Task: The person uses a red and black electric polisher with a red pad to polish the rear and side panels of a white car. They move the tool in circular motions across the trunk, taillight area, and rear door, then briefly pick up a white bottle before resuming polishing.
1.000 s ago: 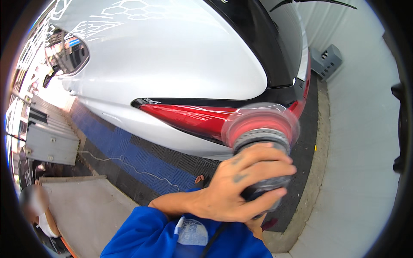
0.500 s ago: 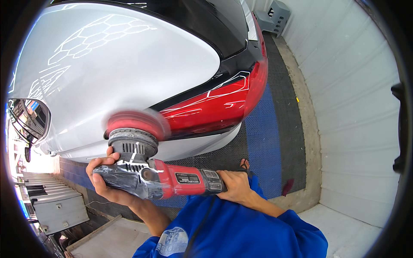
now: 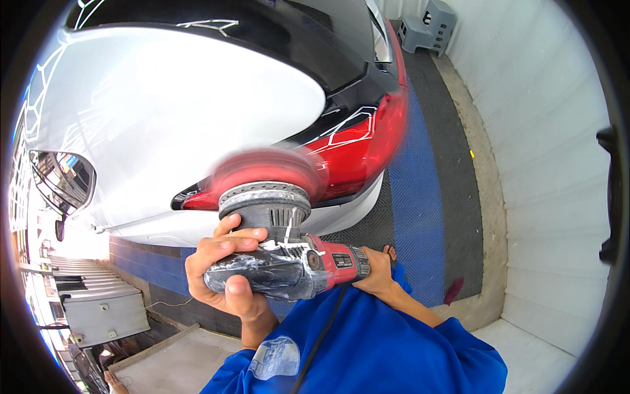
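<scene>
A red and black car polisher [image 3: 287, 267], smeared with white compound, is held in both my hands. My left hand [image 3: 226, 262] wraps round its black head, with the fingers up against the housing below the pad. My right hand [image 3: 373, 272] grips the rear end of the body. The red round polishing pad [image 3: 262, 169], blurred at its rim, lies over the red tail light [image 3: 351, 157] and the edge of the white car panel [image 3: 190, 98], hiding part of both. A black cord [image 3: 321, 335] runs down from the tool across my blue shirt.
Blue and black floor mats [image 3: 420, 217] run along the car's right side, beside a pale corrugated wall [image 3: 545, 171]. A grey step stool [image 3: 430, 29] stands at the far right. At lower left are a grey cabinet [image 3: 108, 318] and a pale board [image 3: 180, 358].
Both hands have carried the polisher to the right, so the pad now covers more of the tail light. The light's left tip has come into view. The whole view has shifted slightly.
</scene>
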`<state>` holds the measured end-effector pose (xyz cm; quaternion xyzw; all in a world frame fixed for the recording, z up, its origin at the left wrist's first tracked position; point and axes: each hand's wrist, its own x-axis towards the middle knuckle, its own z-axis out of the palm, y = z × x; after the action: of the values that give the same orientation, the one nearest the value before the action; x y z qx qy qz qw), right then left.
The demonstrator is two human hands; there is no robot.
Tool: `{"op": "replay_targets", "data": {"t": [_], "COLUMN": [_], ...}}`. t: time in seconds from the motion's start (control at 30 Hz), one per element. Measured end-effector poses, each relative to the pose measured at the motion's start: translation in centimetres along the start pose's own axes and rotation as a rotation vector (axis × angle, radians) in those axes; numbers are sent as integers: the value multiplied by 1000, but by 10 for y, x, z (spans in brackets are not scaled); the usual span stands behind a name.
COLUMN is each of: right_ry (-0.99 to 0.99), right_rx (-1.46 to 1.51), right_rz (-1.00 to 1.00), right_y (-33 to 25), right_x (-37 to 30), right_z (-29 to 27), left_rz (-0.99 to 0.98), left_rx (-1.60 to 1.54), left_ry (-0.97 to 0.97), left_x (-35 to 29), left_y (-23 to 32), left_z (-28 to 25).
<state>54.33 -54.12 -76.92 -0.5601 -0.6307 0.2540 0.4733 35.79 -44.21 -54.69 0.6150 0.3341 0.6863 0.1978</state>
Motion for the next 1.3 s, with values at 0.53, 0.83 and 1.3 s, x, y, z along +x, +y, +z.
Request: {"op": "replay_targets", "data": {"t": [0.53,0.83,1.3], "right_ry": [24,-21,-72], "right_rx": [143,63,-270], "right_rz": [16,-50,-155], "right_y": [16,3,-1], "right_x": [-1,7,25], "right_z": [-21,-10,31], "left_rz": [88,-2,-25], "left_rx": [-84,19,-9], "left_ry": [-211,127,338], "left_x": [3,-3,-47], "left_y": [14,2,-97], "left_z": [41,25,-109]}}
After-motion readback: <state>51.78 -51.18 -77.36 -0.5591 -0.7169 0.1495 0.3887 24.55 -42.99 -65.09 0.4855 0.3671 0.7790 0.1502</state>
